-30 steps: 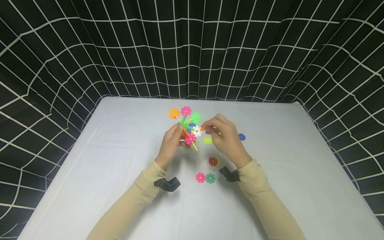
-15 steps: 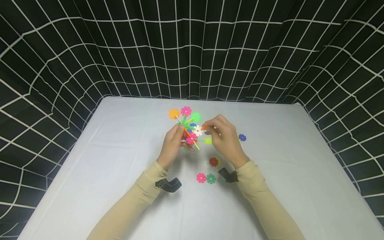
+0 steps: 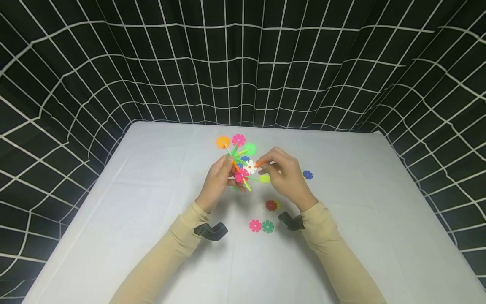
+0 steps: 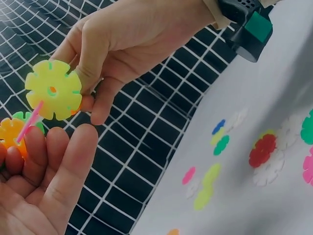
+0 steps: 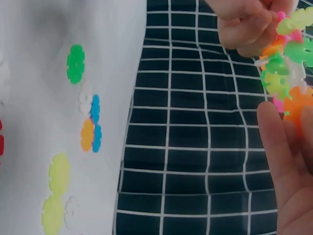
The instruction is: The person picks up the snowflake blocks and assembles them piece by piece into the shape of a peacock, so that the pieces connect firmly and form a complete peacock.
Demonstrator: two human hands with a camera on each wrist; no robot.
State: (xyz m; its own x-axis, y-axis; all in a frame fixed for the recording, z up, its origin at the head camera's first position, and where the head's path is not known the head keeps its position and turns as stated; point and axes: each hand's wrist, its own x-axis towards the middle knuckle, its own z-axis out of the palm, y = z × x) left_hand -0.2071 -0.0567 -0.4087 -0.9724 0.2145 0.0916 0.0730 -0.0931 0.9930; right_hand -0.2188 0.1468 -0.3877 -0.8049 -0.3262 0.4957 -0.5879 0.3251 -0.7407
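My left hand [image 3: 216, 181] holds up a cluster of interlocked, notched plastic flower discs in several colours. A white disc [image 3: 249, 167] faces up at its right side, with a pink disc [image 3: 241, 175] just below. Between thumb and fingertips, my right hand [image 3: 282, 173] pinches an orange disc [image 5: 299, 105], seen edge-on in the head view against the white disc's rim. Whether the two are slotted together cannot be told. In the left wrist view a yellow disc [image 4: 53, 89] of the cluster stands in front of the right hand's fingers.
Loose discs lie on the white table [image 3: 152, 169]: a red one [image 3: 271, 205] overlapping a yellow one, a pink one [image 3: 255, 226] beside a dark green one [image 3: 268, 226], and a blue one [image 3: 308, 175] right of my right hand. A dark gridded curtain [image 3: 243, 63] surrounds the table.
Both hands stay close together with the cluster between them. The cluster has shifted and turned slightly, and the orange disc stays pinched at the white disc's edge.
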